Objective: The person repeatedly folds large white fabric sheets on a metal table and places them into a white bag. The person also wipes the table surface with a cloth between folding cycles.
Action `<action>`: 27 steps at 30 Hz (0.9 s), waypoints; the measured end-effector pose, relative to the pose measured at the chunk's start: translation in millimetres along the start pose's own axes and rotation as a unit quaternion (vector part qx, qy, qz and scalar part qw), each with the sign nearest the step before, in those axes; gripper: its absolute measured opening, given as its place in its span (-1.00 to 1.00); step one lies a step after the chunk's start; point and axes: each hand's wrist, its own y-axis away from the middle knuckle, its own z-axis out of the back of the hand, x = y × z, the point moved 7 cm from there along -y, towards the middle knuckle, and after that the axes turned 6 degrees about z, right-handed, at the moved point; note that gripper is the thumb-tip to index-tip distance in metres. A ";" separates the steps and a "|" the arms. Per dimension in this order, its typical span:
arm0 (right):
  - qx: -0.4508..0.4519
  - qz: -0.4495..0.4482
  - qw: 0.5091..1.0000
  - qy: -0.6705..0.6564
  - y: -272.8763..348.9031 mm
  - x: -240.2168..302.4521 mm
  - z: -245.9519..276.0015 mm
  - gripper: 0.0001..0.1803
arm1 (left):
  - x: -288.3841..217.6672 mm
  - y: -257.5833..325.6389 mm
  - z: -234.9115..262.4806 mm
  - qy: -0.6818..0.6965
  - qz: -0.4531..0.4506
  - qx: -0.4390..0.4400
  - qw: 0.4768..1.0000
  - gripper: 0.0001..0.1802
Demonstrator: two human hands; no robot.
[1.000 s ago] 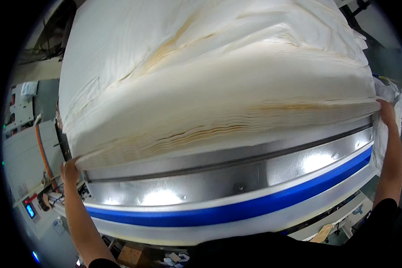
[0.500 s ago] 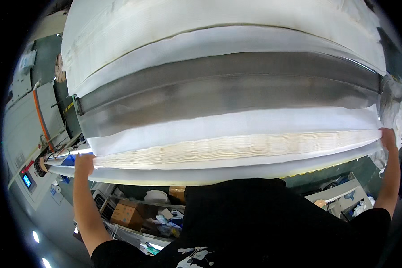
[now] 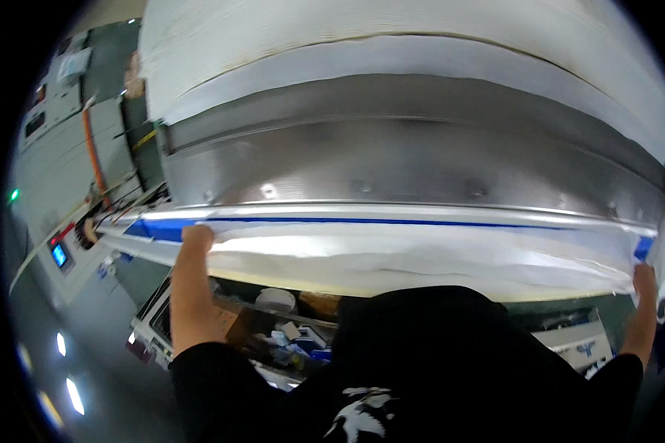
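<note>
Cloth (image 3: 421, 255) lies in front of me, partly over the blue strip (image 3: 155, 229), nearer than the shiny metal plate (image 3: 421, 162); my left hand (image 3: 197, 239) grips one end, my right hand (image 3: 645, 279) the other; I should pull both ends evenly, so no folds bunch up

No writing can be read, not even on the lit blue screen (image 3: 58, 255).

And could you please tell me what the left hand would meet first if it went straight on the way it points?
The left hand would probably meet the blue strip just beyond it, though depth is unclear and they may be touching.
</note>
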 end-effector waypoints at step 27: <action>0.042 0.208 0.939 -0.270 35.2 197.5 160.1 -0.45 | 10.2 42.8 110.0 0.303 0.123 -0.292 0.899 -0.70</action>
